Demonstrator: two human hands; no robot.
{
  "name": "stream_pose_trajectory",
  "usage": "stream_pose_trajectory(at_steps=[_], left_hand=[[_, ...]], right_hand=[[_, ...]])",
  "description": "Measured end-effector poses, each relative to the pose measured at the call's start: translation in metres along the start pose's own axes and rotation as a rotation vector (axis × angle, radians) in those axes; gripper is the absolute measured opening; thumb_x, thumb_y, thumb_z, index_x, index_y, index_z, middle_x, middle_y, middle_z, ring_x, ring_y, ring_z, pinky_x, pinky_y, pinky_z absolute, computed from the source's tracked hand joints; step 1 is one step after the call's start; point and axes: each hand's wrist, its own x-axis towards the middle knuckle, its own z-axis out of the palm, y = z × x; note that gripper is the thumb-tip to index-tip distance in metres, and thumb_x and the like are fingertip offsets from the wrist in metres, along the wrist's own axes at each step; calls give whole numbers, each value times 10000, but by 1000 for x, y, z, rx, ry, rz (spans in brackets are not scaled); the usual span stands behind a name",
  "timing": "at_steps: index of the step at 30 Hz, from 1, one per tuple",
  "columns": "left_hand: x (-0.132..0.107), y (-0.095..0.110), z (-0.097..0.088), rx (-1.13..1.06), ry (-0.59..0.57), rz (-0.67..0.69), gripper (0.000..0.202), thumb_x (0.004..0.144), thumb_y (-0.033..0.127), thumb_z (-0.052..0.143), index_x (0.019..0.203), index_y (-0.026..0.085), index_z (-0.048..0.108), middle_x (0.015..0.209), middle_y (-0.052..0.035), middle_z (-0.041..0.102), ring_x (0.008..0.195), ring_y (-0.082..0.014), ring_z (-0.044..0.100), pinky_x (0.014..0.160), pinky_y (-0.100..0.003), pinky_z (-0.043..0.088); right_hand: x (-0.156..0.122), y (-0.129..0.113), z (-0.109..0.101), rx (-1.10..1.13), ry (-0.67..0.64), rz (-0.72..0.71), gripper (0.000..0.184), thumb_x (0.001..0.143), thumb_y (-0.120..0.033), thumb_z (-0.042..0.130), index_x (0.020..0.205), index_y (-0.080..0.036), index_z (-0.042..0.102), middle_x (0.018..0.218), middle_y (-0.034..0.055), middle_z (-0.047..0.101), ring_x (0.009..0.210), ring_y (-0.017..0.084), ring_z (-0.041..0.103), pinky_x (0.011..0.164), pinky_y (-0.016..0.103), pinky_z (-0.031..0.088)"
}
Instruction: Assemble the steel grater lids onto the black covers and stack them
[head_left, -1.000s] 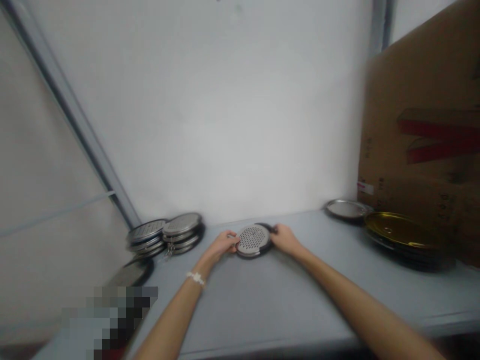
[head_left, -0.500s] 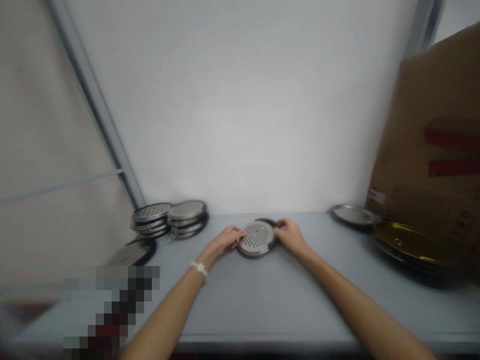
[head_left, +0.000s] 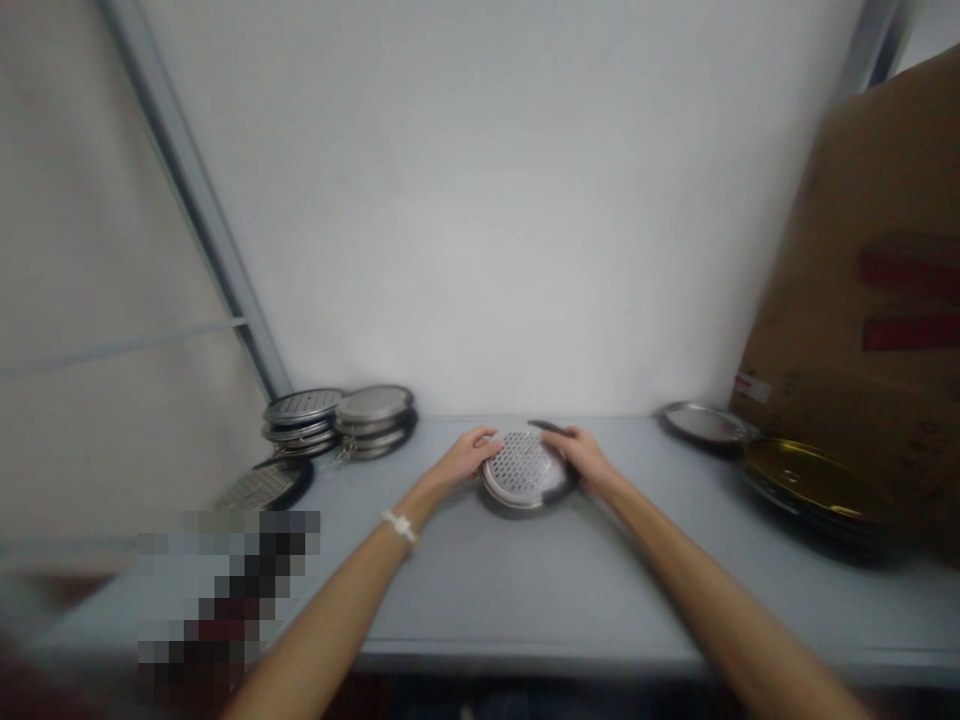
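A round perforated steel disc with a black rim sits at the middle of the table's back half, tilted, its black edge showing at the far and right sides. My left hand grips its left edge, and a white beaded bracelet circles that wrist. My right hand holds its upper right edge, fingers curled over the rim. Part of the disc's rim is hidden under both hands.
Two stacks of perforated discs stand at the back left, with a black-rimmed disc near the edge. A steel plate, a stack of gold-coloured lids and a cardboard box stand right.
The disc has turned and tilted between my hands, and it sits slightly nearer me. Its perforated face now slants more, and the black rim shows along its right side.
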Motion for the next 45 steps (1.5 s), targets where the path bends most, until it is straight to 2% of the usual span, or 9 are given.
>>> stream_pose_trajectory(at_steps=[10, 19, 22, 28, 32, 36, 39, 41, 45], left_hand=[[-8, 16, 10, -124, 74, -70, 561, 730, 517, 755, 1119, 123, 668, 668, 11, 610, 499, -95, 487, 456, -204, 299], [-5, 7, 29, 136, 619, 129, 219, 836, 388, 628, 899, 181, 664, 804, -29, 665, 758, -182, 644, 681, -268, 485], [-1, 2, 31, 121, 696, 112, 212, 861, 386, 591, 916, 187, 641, 839, -28, 652, 794, -189, 641, 729, -287, 492], [-6, 14, 25, 177, 654, 131, 246, 918, 365, 534, 1042, 167, 608, 1020, -86, 636, 909, -215, 630, 849, -362, 515], [-27, 32, 30, 642, 319, 494, 471, 875, 496, 650, 1250, 218, 589, 1285, -114, 576, 1230, -296, 495, 1094, -486, 388], [-37, 35, 40, 869, 95, 537, 577, 817, 350, 763, 1337, 232, 545, 1336, -123, 579, 1249, -320, 506, 1081, -494, 404], [-37, 33, 39, 821, 125, 458, 408, 890, 212, 659, 1289, 217, 572, 1266, -115, 637, 1177, -291, 578, 1049, -449, 437], [-35, 33, 36, 673, 229, 385, 320, 923, 266, 623, 1235, 207, 586, 1193, -108, 675, 1103, -275, 624, 1007, -412, 468], [-28, 29, 30, 287, 464, 160, 340, 912, 418, 616, 1150, 177, 587, 1041, -90, 717, 958, -258, 670, 880, -368, 519]], right_hand=[[-9, -6, 7, 180, -80, 77, 262, 683, -294, 762, 889, -138, 721, 874, 87, 775, 774, 227, 708, 711, 330, 560], [-22, -13, 27, 302, -130, 37, 288, 745, -265, 690, 1027, -206, 679, 979, 41, 765, 927, 226, 695, 882, 371, 530], [-30, -11, 40, 351, -133, 8, 302, 779, -285, 685, 1073, -221, 656, 1034, 38, 757, 981, 230, 689, 926, 384, 517], [-21, -5, 36, 469, -23, 157, 225, 794, -187, 621, 1016, -202, 653, 898, 45, 763, 895, 232, 714, 885, 386, 548], [-7, -4, 17, 523, 72, 193, 237, 795, -144, 579, 1010, -213, 650, 917, 42, 765, 868, 208, 713, 877, 361, 558], [-8, -4, 6, 454, -23, 181, 192, 810, -219, 603, 992, -207, 664, 960, 68, 753, 914, 230, 702, 859, 354, 559], [-14, -6, 4, 327, -72, 140, 309, 868, -479, 595, 993, -206, 668, 975, 83, 718, 911, 240, 682, 769, 331, 565], [-14, -8, 1, 231, -40, 61, 466, 859, -630, 557, 1018, -206, 668, 968, 81, 686, 902, 232, 659, 714, 310, 557], [-4, -13, -18, -136, 81, -125, 478, 832, -644, 536, 919, -191, 665, 868, 68, 643, 861, 225, 607, 707, 311, 508]])
